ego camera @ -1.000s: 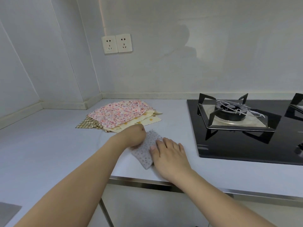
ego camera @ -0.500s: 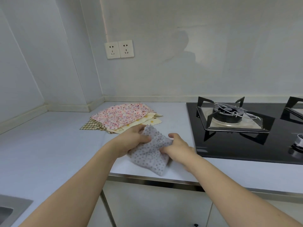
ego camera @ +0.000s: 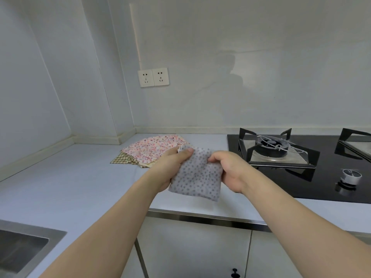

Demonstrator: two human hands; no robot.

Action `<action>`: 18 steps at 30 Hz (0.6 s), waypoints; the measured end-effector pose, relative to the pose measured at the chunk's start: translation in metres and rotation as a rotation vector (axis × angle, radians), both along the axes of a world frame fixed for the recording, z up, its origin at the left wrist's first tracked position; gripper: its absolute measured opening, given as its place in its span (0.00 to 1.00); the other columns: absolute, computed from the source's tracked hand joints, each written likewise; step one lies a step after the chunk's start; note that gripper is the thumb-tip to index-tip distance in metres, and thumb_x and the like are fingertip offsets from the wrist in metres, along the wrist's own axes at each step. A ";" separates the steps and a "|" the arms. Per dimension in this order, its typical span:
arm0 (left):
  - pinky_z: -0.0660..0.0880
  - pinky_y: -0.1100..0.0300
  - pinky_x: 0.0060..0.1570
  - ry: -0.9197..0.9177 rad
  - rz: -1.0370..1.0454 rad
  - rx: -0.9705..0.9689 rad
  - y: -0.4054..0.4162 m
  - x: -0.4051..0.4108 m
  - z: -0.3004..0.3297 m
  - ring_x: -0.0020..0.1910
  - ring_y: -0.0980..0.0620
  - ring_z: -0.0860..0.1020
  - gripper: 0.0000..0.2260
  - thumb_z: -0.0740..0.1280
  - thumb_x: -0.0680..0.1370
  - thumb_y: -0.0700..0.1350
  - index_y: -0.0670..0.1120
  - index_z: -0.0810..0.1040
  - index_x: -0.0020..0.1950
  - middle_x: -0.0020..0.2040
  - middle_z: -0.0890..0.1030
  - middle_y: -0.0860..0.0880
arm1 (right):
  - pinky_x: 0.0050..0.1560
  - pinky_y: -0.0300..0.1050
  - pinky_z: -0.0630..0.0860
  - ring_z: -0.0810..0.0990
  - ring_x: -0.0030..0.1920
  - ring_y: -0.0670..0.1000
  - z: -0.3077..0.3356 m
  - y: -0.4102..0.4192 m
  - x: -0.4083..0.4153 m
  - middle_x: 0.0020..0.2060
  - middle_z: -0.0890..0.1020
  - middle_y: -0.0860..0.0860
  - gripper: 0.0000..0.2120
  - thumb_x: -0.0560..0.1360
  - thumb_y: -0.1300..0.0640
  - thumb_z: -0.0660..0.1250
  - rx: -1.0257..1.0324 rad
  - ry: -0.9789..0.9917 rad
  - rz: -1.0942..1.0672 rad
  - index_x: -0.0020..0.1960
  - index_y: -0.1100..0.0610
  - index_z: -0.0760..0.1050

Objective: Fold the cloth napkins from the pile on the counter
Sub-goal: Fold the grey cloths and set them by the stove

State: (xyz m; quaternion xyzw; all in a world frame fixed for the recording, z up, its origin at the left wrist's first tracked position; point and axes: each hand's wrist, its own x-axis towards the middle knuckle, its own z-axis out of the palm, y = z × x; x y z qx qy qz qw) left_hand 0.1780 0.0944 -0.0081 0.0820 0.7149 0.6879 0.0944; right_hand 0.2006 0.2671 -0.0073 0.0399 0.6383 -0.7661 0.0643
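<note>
A person's two hands hold a small grey dotted napkin (ego camera: 195, 176) in the air above the front of a pale counter (ego camera: 80, 183). The left hand (ego camera: 172, 167) pinches its upper left edge under the thumb; the right hand (ego camera: 226, 170) grips its right edge with curled fingers. It looks light, soft and limp, likely best taken by its corners. Behind lies the pile of napkins (ego camera: 152, 150), floral on top. A gas hob (ego camera: 301, 157) sits at right.

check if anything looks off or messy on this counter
Nothing is spilled or damaged. The napkin pile is fanned out unevenly, with a checked corner sticking out. Both hands hold the dotted napkin above the counter.
</note>
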 end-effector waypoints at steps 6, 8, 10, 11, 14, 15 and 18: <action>0.77 0.44 0.57 0.206 0.279 -0.053 0.019 -0.054 0.000 0.58 0.44 0.78 0.13 0.65 0.80 0.55 0.52 0.71 0.62 0.59 0.77 0.48 | 0.41 0.49 0.79 0.84 0.45 0.55 0.003 0.004 -0.059 0.46 0.85 0.56 0.11 0.80 0.54 0.64 -0.117 -0.089 0.000 0.53 0.61 0.80; 0.77 0.46 0.50 0.219 0.290 -0.009 0.026 -0.085 -0.007 0.48 0.45 0.80 0.06 0.65 0.79 0.52 0.53 0.71 0.47 0.48 0.78 0.46 | 0.38 0.47 0.79 0.84 0.45 0.56 -0.008 0.002 -0.089 0.48 0.85 0.57 0.14 0.82 0.52 0.59 -0.065 -0.152 -0.022 0.56 0.61 0.78; 0.74 0.51 0.43 0.230 0.318 -0.028 0.034 -0.119 -0.016 0.40 0.50 0.74 0.08 0.65 0.79 0.52 0.52 0.69 0.44 0.41 0.74 0.46 | 0.36 0.45 0.80 0.83 0.43 0.55 -0.015 -0.001 -0.120 0.47 0.83 0.56 0.14 0.83 0.53 0.56 -0.029 -0.167 -0.101 0.57 0.61 0.76; 0.72 0.52 0.41 0.244 0.334 -0.060 0.039 -0.134 -0.017 0.39 0.51 0.72 0.09 0.64 0.80 0.53 0.50 0.68 0.45 0.40 0.72 0.46 | 0.38 0.46 0.81 0.82 0.44 0.55 -0.016 -0.002 -0.135 0.48 0.82 0.56 0.14 0.83 0.53 0.55 0.016 -0.150 -0.154 0.58 0.60 0.74; 0.67 0.57 0.35 0.258 0.397 -0.138 0.058 -0.169 -0.001 0.34 0.52 0.67 0.12 0.58 0.82 0.53 0.47 0.65 0.45 0.36 0.67 0.48 | 0.56 0.57 0.78 0.79 0.54 0.56 0.002 0.004 -0.169 0.56 0.78 0.55 0.15 0.83 0.49 0.52 0.261 -0.062 -0.300 0.61 0.58 0.70; 0.65 0.60 0.33 0.266 0.427 -0.157 0.065 -0.174 0.010 0.32 0.52 0.66 0.12 0.57 0.83 0.52 0.46 0.65 0.45 0.34 0.66 0.49 | 0.59 0.58 0.76 0.77 0.56 0.56 0.013 0.009 -0.174 0.56 0.77 0.55 0.16 0.83 0.48 0.52 0.339 -0.034 -0.341 0.59 0.58 0.69; 0.62 0.62 0.30 0.276 0.458 -0.207 0.088 -0.176 0.062 0.30 0.55 0.65 0.12 0.55 0.84 0.51 0.44 0.65 0.45 0.32 0.66 0.52 | 0.55 0.50 0.73 0.76 0.51 0.55 0.064 0.029 -0.173 0.48 0.77 0.53 0.16 0.83 0.47 0.51 0.487 0.054 -0.452 0.52 0.58 0.69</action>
